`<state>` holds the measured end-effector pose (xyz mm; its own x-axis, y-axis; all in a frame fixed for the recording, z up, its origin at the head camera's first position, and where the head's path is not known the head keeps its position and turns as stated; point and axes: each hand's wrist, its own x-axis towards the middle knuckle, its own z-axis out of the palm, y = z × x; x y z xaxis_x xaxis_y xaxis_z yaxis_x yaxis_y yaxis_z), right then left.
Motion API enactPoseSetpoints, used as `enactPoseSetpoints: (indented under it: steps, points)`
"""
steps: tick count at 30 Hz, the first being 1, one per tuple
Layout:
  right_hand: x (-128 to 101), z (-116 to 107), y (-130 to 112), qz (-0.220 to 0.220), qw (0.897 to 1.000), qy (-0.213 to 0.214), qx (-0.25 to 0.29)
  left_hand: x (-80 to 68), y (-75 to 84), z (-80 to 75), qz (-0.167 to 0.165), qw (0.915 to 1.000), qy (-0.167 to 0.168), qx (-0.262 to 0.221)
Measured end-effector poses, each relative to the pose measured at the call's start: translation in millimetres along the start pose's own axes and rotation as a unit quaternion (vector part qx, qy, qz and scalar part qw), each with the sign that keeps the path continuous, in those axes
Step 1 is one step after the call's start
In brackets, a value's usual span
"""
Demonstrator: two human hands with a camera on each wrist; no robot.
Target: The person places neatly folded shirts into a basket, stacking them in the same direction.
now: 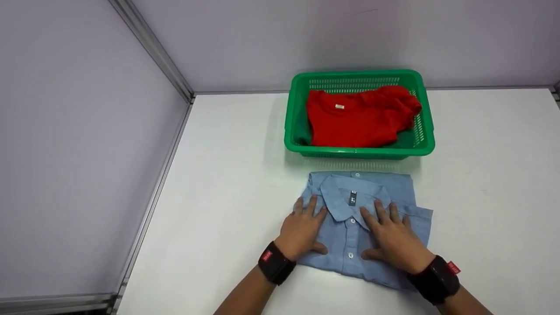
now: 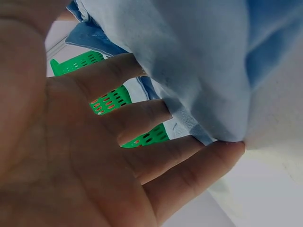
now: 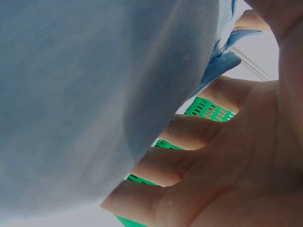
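Note:
A folded light-blue button-up shirt lies on the white table, collar toward the back and a dark label inside the neck. My left hand rests on its left side with fingers spread. On the right side, below the collar, my right hand lies with fingers spread too. In the left wrist view the fingertips of the left hand touch the blue cloth. The right wrist view has the right hand with its fingertips at the cloth.
Behind the shirt stands a green plastic basket with perforated sides. A red garment lies in it on top of something green. A panel wall borders the white table on the left, another wall at the back.

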<state>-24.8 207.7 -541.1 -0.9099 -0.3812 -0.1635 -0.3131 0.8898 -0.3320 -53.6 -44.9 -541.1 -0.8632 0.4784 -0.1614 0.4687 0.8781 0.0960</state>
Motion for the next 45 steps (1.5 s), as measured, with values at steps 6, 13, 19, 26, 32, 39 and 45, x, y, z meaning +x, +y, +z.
enactPoseSetpoints:
  steps: [6,13,19,26,32,39,45]
  points:
    - [0,-4,2,-0.007,1.0,0.006,-0.007,3.0,1.6,-3.6,0.005,0.9999,0.001,0.01]
    - [-3,-9,7,0.002,1.0,0.008,-0.01,12.5,6.7,-14.2,0.021,0.9994,-0.024,0.011]
    - [-3,-10,7,0.007,1.0,-0.001,-0.001,15.8,5.6,-18.9,0.026,0.9985,-0.049,-0.003]
    - [-1,-6,4,0.003,1.0,-0.008,0.004,21.7,-5.4,-42.3,0.013,0.9917,-0.11,-0.066]
    - [0,-2,0,-0.003,1.0,-0.007,-0.005,51.2,4.4,-56.7,0.014,0.9987,-0.037,-0.032]
    - [0,-3,0,-0.009,1.0,0.015,-0.005,105.2,19.0,-55.9,0.026,0.9989,-0.039,0.008]
    - [-2,-5,2,-0.004,1.0,-0.005,0.007,125.5,28.0,-52.0,0.01,0.9972,-0.073,0.014]
